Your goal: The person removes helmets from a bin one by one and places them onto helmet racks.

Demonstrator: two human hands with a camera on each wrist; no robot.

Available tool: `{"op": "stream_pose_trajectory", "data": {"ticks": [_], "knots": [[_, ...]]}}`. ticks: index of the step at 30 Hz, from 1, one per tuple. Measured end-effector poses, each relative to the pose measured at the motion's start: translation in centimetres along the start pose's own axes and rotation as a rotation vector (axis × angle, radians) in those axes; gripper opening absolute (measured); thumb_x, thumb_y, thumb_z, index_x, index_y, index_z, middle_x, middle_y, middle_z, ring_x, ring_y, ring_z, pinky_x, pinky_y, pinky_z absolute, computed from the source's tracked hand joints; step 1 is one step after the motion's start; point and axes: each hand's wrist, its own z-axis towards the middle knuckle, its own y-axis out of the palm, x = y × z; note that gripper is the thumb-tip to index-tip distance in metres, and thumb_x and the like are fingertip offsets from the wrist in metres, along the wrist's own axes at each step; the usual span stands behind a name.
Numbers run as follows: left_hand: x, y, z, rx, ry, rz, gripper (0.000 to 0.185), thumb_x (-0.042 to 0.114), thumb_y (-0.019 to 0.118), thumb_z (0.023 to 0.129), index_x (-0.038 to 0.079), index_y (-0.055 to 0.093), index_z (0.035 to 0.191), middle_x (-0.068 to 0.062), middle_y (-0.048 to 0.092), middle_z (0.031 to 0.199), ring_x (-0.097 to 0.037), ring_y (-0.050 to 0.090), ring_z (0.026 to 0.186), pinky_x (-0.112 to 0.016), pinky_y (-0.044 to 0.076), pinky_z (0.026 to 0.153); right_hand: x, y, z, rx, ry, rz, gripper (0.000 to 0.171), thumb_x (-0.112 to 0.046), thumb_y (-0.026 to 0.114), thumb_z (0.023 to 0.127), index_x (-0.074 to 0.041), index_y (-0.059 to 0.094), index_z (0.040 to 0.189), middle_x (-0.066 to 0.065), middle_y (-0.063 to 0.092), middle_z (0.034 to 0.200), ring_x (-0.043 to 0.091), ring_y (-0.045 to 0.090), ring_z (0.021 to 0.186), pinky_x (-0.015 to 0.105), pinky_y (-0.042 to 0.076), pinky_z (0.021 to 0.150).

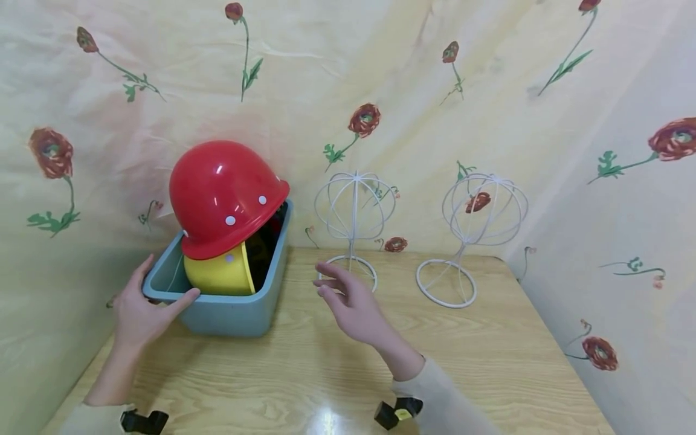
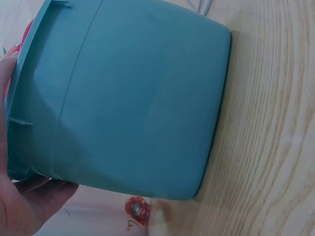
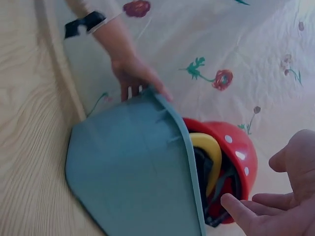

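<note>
A red hard hat sits on top of a yellow hard hat, both in a blue-grey plastic bin at the table's back left. My left hand grips the bin's near left corner, thumb over the rim. My right hand hovers above the table to the right of the bin, fingers loose, holding nothing.
Two empty white wire hat stands stand at the back of the wooden table. Flowered cloth walls close in behind and on both sides. Bare tabletop lies in front of the stands.
</note>
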Motion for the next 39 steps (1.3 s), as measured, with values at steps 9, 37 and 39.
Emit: {"op": "stream_pose_trajectory", "data": {"ticks": [9, 37, 39], "knots": [[0.1, -0.4, 0.2, -0.073, -0.049, 0.019, 0.102, 0.040, 0.083, 0.083, 0.009, 0.028, 0.163, -0.029, 0.043, 0.154, -0.049, 0.041, 0.131, -0.066, 0.055, 0.088, -0.6, 3.3, 4.7, 0.036, 0.184, 0.269, 0.042, -0.005, 0.052, 0.106, 0.006, 0.050, 0.147, 0.027, 0.058, 0.141, 0.037, 0.066, 0.124, 0.032, 0.058, 0.101], [0.2, -0.5, 0.4, -0.082, -0.075, 0.019, 0.102, 0.041, 0.083, 0.084, 0.009, 0.027, 0.163, -0.029, 0.042, 0.154, -0.049, 0.040, 0.132, -0.063, 0.054, 0.088, -2.1, 8.5, 11.9, 0.014, 0.339, 0.302, 0.043, -0.021, 0.066, 0.101, -0.008, 0.060, 0.141, 0.007, 0.065, 0.114, 0.015, 0.068, 0.096, 0.034, 0.061, 0.094], [0.3, -0.5, 0.3, -0.083, -0.076, 0.017, 0.102, 0.040, 0.083, 0.084, 0.009, 0.027, 0.163, -0.029, 0.042, 0.155, -0.049, 0.040, 0.133, -0.063, 0.054, 0.088, -2.4, 8.7, 12.1, 0.021, 0.325, 0.278, 0.039, -0.022, 0.069, 0.100, -0.011, 0.063, 0.137, 0.005, 0.065, 0.109, 0.014, 0.067, 0.090, 0.032, 0.062, 0.090]]}}
